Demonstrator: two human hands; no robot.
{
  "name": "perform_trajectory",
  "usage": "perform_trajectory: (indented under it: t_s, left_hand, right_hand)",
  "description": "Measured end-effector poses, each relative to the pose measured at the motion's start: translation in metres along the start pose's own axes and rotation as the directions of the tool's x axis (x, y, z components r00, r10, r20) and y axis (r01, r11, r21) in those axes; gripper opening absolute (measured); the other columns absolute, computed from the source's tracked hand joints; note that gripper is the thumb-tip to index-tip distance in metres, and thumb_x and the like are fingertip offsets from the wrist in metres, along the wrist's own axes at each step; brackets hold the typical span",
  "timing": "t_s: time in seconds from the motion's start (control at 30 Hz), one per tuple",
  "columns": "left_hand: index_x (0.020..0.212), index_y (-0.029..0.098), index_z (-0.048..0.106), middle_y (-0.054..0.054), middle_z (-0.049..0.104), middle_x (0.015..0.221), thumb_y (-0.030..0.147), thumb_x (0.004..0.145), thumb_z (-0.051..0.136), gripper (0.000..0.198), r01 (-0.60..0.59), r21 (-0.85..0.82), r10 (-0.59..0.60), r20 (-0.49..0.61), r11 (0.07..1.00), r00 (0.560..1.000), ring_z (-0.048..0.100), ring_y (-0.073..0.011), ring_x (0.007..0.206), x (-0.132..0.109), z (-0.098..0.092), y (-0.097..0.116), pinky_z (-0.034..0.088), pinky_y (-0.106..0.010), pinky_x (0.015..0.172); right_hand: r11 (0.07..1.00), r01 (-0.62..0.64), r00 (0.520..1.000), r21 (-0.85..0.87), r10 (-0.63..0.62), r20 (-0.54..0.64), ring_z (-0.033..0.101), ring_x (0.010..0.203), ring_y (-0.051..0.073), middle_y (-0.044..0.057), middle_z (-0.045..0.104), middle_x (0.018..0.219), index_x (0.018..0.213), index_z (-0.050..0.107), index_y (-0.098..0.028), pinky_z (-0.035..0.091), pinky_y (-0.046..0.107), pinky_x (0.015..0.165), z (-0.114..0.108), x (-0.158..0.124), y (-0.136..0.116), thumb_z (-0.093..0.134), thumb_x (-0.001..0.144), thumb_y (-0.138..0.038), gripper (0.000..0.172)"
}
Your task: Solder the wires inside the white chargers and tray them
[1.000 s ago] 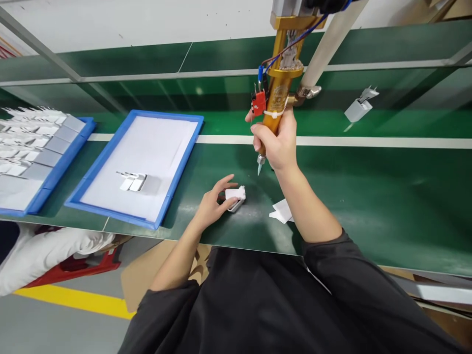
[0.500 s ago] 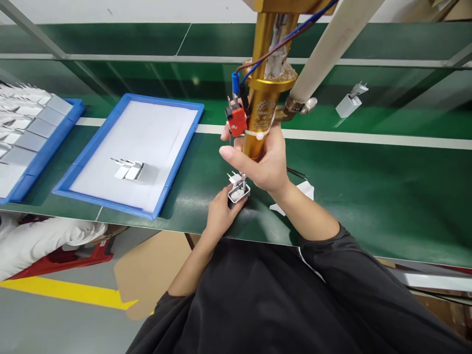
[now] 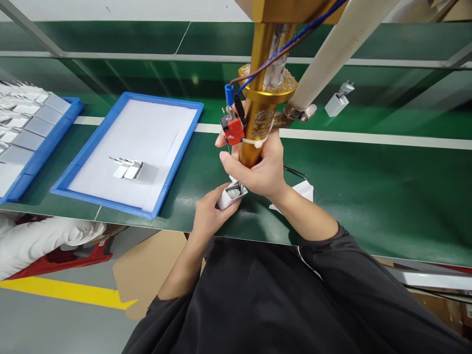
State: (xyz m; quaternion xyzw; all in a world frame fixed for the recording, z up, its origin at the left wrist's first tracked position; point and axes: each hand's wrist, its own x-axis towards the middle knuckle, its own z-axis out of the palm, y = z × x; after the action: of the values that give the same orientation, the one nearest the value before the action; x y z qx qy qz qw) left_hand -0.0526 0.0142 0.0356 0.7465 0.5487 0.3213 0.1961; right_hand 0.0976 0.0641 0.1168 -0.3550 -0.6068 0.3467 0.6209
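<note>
Blue plastic is rimming a tray [image 3: 47, 150] at the far left, and rows of white plugs [image 3: 22, 118] are lying packed in it. Below the bench edge a white sack [image 3: 44, 243] is resting against a red crate [image 3: 86, 253], and a yellow line [image 3: 73, 295] is running across the grey floor.

Just to the right a second blue tray [image 3: 103, 202] is sitting on the green belt [image 3: 368, 196]. A white sheet is lining it, and a small pair of plugs [image 3: 129, 170] is lying near its middle, pins pointing left.

Beyond that tray's right rim the left hand [image 3: 208, 212] is curling closed around a white charger [image 3: 229, 195]. Fingers and thumb are pinching its sides and propping it on the belt near the front edge.

The right hand [image 3: 262, 171] is wrapping tightly round the barrel of a gold tool [image 3: 258, 130] hanging from above, every finger closed on it. The tool's lower end is meeting the top of the charger, though the hand is hiding the tip. A red switch [image 3: 233, 131] with blue and brown wires is sitting strapped to the barrel just above the fist, and a pale hose [image 3: 332, 54] is slanting up to the right.

Behind the right wrist a paper scrap [image 3: 305, 189] and thin tweezers [image 3: 295, 172] are lying on the belt. Well apart to the right, a lone charger [image 3: 337, 102] is lying on the belt's far side.
</note>
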Motion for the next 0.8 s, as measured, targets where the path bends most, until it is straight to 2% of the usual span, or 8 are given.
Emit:
perform_trajectory:
  t_s: [0.2,0.37,0.57,0.7,0.8]
  left_hand:
    - [0.112,0.024,0.069,0.0,0.074,0.081,0.039,0.075,0.074,0.04,-0.006,-0.004,0.006,0.0,1.0,1.0,0.067,-0.0144,0.066,0.0009,-0.0013,0.0022,0.052,-0.021,0.065]
    - [0.111,0.024,0.069,-0.001,0.074,0.082,0.039,0.075,0.074,0.04,-0.007,-0.016,0.007,0.006,1.0,1.0,0.068,-0.0148,0.067,0.0005,-0.001,0.0017,0.053,-0.022,0.066]
    - [0.113,0.025,0.068,0.0,0.074,0.082,0.039,0.074,0.074,0.042,-0.002,-0.026,0.002,0.011,1.0,1.0,0.068,-0.0152,0.068,0.0005,-0.0001,-0.0006,0.054,-0.023,0.067]
    - [0.112,0.024,0.068,-0.001,0.074,0.082,0.039,0.075,0.073,0.041,0.001,-0.039,-0.001,0.011,0.999,1.0,0.068,-0.0149,0.068,0.0008,-0.0001,-0.0012,0.054,-0.023,0.068]
    - [0.111,0.023,0.068,0.0,0.073,0.078,0.04,0.076,0.073,0.039,0.025,-0.064,-0.023,0.034,0.998,0.999,0.066,-0.0138,0.064,0.001,0.001,-0.0017,0.054,-0.023,0.065]
  right_hand:
    - [0.998,0.057,0.998,-0.011,-0.057,0.012,0.049,0.058,0.009,0.0,0.061,0.092,0.125,0.035,-0.027,0.046,0.029,0.056,-0.0024,0.0018,0.0008,0.057,0.08,-0.029,0.051]
    - [1.0,0.019,1.0,-0.01,-0.019,0.017,0.053,0.062,0.01,0.0,0.059,0.091,0.124,0.036,-0.027,0.049,0.029,0.058,-0.0026,0.0012,0.0015,0.062,0.079,-0.034,0.052]
    - [0.999,0.051,0.999,-0.015,-0.051,-0.011,0.06,0.077,0.013,0.001,0.057,0.095,0.124,0.034,-0.027,0.052,0.03,0.063,-0.0013,0.0035,0.0088,0.06,0.081,-0.037,0.051]
    - [0.999,0.051,0.998,-0.005,-0.051,0.02,0.055,0.064,0.01,0.0,0.057,0.093,0.121,0.035,-0.027,0.049,0.029,0.057,-0.0019,0.0031,0.0068,0.063,0.08,-0.038,0.05]
    - [0.998,0.057,0.998,0.008,-0.057,0.03,0.048,0.054,0.008,-0.003,0.056,0.082,0.113,0.038,-0.026,0.048,0.029,0.055,-0.0022,0.001,0.0039,0.066,0.08,-0.039,0.045]
